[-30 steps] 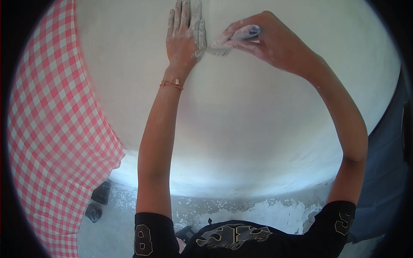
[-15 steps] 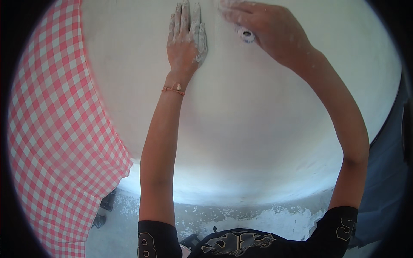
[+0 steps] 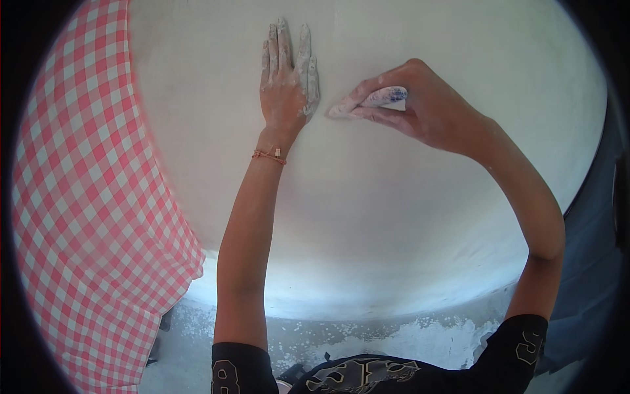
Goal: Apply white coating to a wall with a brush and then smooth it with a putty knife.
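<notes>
Nearest: black shirt, cut off by the lower edge and covering part of the speckled floor. Checked cloth on the left hides that side of the white curved surface; dark cloth on the right fades into the lens rim. Further up, right hand has thumb and fingers pinched closed on a white-and-blue tool, over the surface just right of the other hand; low pinch probably for fine control. Working end's under the fingertips (can't tell shape or contact). Left hand: palm down, fingers straight, slightly spread, holding nothing, likely bracing. Surface's far side is out of frame.
</notes>
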Tool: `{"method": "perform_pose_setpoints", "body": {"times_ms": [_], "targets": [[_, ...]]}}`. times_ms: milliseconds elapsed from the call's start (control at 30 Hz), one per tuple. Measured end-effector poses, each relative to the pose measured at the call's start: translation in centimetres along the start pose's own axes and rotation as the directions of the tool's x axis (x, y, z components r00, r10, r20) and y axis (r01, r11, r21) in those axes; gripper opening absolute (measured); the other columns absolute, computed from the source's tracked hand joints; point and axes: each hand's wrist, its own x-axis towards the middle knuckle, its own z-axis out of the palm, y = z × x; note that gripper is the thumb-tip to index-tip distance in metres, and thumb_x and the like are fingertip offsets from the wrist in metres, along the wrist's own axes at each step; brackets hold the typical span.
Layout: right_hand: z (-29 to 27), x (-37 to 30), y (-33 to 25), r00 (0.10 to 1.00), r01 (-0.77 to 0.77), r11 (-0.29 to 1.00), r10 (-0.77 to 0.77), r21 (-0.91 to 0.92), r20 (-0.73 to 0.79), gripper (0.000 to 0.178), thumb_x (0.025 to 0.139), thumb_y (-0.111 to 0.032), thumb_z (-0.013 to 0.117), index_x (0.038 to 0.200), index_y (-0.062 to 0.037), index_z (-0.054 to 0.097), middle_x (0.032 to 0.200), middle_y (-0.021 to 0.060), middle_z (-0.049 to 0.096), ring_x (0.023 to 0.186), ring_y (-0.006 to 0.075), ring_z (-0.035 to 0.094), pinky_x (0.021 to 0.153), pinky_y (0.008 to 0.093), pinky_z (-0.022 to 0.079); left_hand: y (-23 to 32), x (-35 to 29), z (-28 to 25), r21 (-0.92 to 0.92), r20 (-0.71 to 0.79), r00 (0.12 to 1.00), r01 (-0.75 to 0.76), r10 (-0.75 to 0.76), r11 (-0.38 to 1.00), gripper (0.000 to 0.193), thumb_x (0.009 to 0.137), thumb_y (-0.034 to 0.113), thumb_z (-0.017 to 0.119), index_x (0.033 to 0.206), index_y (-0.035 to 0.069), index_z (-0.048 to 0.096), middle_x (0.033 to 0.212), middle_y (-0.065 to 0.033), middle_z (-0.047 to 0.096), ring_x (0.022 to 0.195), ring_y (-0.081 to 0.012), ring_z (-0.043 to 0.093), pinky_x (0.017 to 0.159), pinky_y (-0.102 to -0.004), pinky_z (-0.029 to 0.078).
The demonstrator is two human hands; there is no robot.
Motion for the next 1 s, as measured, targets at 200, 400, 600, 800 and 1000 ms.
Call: {"method": "perform_pose_setpoints", "body": {"times_ms": [200,400,600,800,1000], "targets": [[-2.0,5.4,0.5,0.99,0.031,0.971,-0.063,-0.236,-0.128,0.019,0.09,-0.004,0.076,0.109,-0.001,0.077,0.109,0.012,0.078,0.095,0.0308,0.073,0.087,0.037,0.059,-0.8,-0.2,0.0,0.021,0.004,1.0,-0.001,0.001,1.0,0.053,0.107,0.019,0.044,0.159,0.009,0.044,0.167,-0.0225,0.033,0.154,-0.0419,0.032,0.126,-0.0515,0.028],[-2.6,6.5,0.2,0.975,0.031,0.806,-0.156,-0.592,-0.161,0.024,0.09,-0.002,0.07,0.114,0.0005,0.073,0.118,0.0155,0.075,0.104,0.0323,0.073,0.088,0.0397,0.06,-1.1,-0.2,-0.2,0.018,-0.003,1.0,-0.006,0.006,1.0,0.054,0.106,0.019,0.045,0.159,0.009,0.044,0.166,-0.0208,0.035,0.154,-0.0397,0.033,0.126,-0.0501,0.027],[2.1,3.8,0.1,0.964,0.112,0.674,-0.253,-0.73,-0.086,0.015,0.093,-0.011,0.074,0.107,-0.0074,0.074,0.124,0.0093,0.074,0.107,0.0213,0.074,0.085,0.0323,0.062,-1.9,-0.3,-0.5,0.033,0.017,1.0,-0.003,0.002,0.999,0.057,0.104,0.02,0.047,0.16,0.009,0.042,0.167,-0.0211,0.034,0.154,-0.0381,0.032,0.127,-0.0486,0.026],[3.5,1.4,-2.8,0.99,0.116,0.863,-0.139,-0.492,-0.011,0.021,0.092,-0.007,0.071,0.113,-0.0059,0.071,0.127,0.0082,0.074,0.111,0.0238,0.073,0.086,0.0333,0.062,-2.3,-0.3,-0.9,0.046,0.038,0.999,0.011,-0.012,0.999,0.062,0.103,0.02,0.047,0.163,0.01,0.037,0.167,-0.0211,0.033,0.155,-0.0372,0.031,0.128,-0.0477,0.026],[1.6,1.6,-3.9,0.992,-0.075,0.984,0.09,-0.159,0.087,0.019,0.09,-0.004,0.073,0.109,-0.0045,0.076,0.117,0.0096,0.077,0.102,0.0286,0.074,0.089,0.0378,0.06,-2.6,-0.1,-1.1,0.09,0.052,0.999,0.006,-0.01,0.996,0.064,0.102,0.02,0.048,0.164,0.01,0.033,0.169,-0.021,0.03,0.157,-0.0362,0.028,0.128,-0.0472,0.026]]}}
